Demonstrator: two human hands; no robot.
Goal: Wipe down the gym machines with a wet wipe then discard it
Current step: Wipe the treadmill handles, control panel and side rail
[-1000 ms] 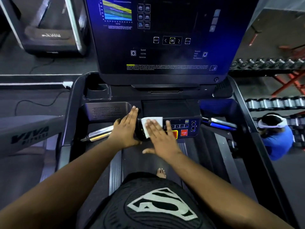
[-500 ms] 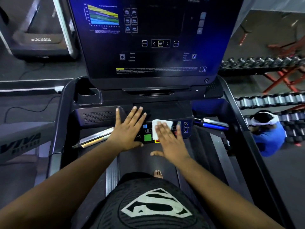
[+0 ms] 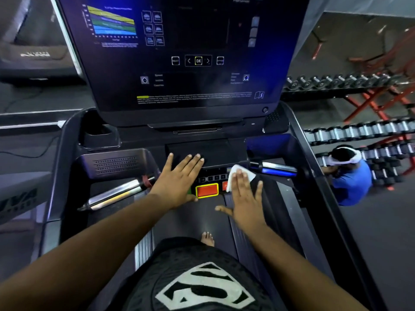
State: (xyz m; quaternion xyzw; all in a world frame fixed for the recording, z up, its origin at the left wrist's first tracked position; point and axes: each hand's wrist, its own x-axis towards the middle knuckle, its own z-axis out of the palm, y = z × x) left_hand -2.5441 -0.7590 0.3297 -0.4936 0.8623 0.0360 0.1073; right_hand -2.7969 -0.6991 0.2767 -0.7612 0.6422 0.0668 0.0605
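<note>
I stand on a black treadmill whose control panel (image 3: 211, 177) sits below a big dark screen (image 3: 190, 52). My right hand (image 3: 244, 196) lies flat with straight fingers on a white wet wipe (image 3: 241, 172), pressing it onto the right end of the panel. The wipe covers part of a red button there. My left hand (image 3: 179, 178) rests flat, fingers spread, on the left part of the panel and the dark tray above it. A red button with a yellow frame (image 3: 207, 190) shows between my hands.
Chrome handlebars stick out at the left (image 3: 116, 195) and right (image 3: 276, 168) of the panel. A cup holder (image 3: 98, 131) sits at the upper left. A dumbbell rack (image 3: 359, 131) and a person in blue (image 3: 348, 173) are on the right. Another treadmill (image 3: 33, 55) stands at the back left.
My right hand has slid the wipe to the right across the control panel, from its middle to its right end. My left hand stayed on the left of the panel, fingers shifting slightly up.
</note>
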